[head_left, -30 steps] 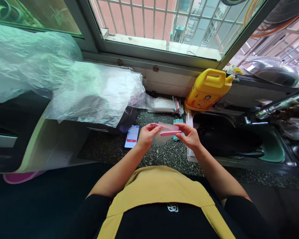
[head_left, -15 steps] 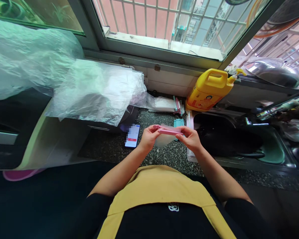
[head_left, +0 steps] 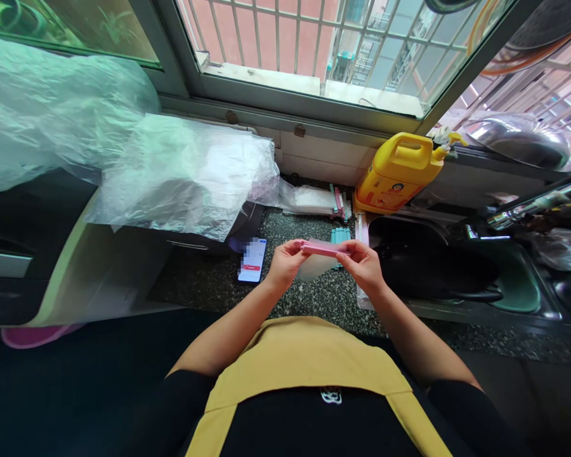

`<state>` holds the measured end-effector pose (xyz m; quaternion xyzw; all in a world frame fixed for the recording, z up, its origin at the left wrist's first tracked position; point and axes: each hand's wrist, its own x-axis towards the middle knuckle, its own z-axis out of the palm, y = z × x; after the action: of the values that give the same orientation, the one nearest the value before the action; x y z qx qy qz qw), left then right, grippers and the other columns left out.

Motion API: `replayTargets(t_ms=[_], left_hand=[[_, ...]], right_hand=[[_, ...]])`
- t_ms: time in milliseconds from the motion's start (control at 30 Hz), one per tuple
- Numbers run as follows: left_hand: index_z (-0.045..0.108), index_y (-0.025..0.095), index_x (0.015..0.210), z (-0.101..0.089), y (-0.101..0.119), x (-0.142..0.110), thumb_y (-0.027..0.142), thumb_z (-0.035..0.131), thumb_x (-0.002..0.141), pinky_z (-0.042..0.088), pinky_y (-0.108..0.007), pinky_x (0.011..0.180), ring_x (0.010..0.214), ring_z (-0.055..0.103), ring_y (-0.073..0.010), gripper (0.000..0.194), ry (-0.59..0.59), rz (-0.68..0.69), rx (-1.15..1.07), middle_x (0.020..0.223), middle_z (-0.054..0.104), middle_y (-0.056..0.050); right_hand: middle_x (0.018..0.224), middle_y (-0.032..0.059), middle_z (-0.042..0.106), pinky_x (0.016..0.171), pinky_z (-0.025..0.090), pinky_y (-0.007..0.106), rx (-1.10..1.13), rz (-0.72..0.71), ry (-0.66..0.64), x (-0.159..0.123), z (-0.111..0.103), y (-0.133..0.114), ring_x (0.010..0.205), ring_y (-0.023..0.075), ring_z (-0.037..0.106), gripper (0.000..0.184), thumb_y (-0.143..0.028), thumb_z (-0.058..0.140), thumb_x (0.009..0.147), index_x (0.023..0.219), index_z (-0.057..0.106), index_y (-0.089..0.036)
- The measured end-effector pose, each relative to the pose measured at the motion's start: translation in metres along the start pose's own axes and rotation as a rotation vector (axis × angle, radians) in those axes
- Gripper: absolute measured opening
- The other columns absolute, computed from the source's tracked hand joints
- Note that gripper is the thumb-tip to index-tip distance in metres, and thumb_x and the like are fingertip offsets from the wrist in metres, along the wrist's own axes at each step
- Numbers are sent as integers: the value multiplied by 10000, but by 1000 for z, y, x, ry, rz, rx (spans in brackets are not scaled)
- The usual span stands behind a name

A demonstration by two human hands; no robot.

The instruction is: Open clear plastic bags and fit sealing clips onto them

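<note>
Above the counter (head_left: 330,295): pink bag clip (head_left: 324,249), held roughly level between both hands, nearer the front edge than the window.
Left hand (head_left: 285,263): grip pinches the left end of the pink bag clip between thumb and fingers.
Right hand (head_left: 363,263): grip pinches the right end of the same clip; thumb at the near side.
Translucent plastic bag (head_left: 313,268): hangs below the clip, between the hands; its upper edge is at the clip. Whether the clip is fully closed cannot be told.
Teal clips (head_left: 341,235): lie side by side on the counter, behind the right hand and partly hidden by it.
Packet of clear bags (head_left: 309,200): lies farther back, with pink and teal clips at its right end.
Phone (head_left: 252,261): face up, left of the left hand, screen lit.
Yellow jug (head_left: 393,176): right of the packet, pump on the spout.
Sink (head_left: 523,284): right side, black pan (head_left: 450,270) inside.
</note>
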<state>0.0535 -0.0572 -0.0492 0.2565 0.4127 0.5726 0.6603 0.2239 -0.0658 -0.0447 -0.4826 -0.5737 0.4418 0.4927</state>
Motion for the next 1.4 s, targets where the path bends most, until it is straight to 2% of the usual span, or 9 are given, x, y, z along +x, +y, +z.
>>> replayTargets(t_ms=[133,333,667,933,1233,1400], left_hand=[[673,152,543,0,1,0,419,882,288,452,-202,572,554,533,-77,424,22,3,-1,568,640,19],[685,157,559,-1,-1,0,357,893,285,468,-204,582,567,553,-86,398,21,25,6,584,660,9],[690,158,558,0,-3,-1,406,885,318,452,-190,561,554,533,-73,397,14,40,9,572,640,17],[690,152,608,-6,-4,1,474,850,429,446,-206,592,604,538,-90,401,-75,92,70,625,641,1],[679,163,672,-12,-1,3,375,827,480,455,-238,650,657,564,-120,322,-119,81,135,677,657,-8],[686,173,759,-14,-5,2,413,797,542,461,-238,664,668,576,-125,343,-165,108,176,712,666,-14]], right_hand=[[667,-12,613,541,466,243,13,14,18,-1,2,-3,559,98,533,292,-462,727,678,752,622,-200],[573,-30,579,486,447,236,38,50,65,-4,4,-5,497,94,519,267,-454,683,725,744,610,-198],[554,-37,567,479,427,230,37,71,146,-5,7,-4,490,90,506,302,-486,699,699,710,611,-197],[559,-37,566,492,431,237,16,56,173,-4,8,-4,495,91,503,305,-489,683,715,707,606,-194],[552,-30,574,489,430,247,16,53,204,-3,7,-2,489,100,509,321,-510,682,713,709,602,-199],[561,-30,576,488,427,241,12,46,213,-2,6,0,491,97,509,326,-515,680,713,708,601,-199]])
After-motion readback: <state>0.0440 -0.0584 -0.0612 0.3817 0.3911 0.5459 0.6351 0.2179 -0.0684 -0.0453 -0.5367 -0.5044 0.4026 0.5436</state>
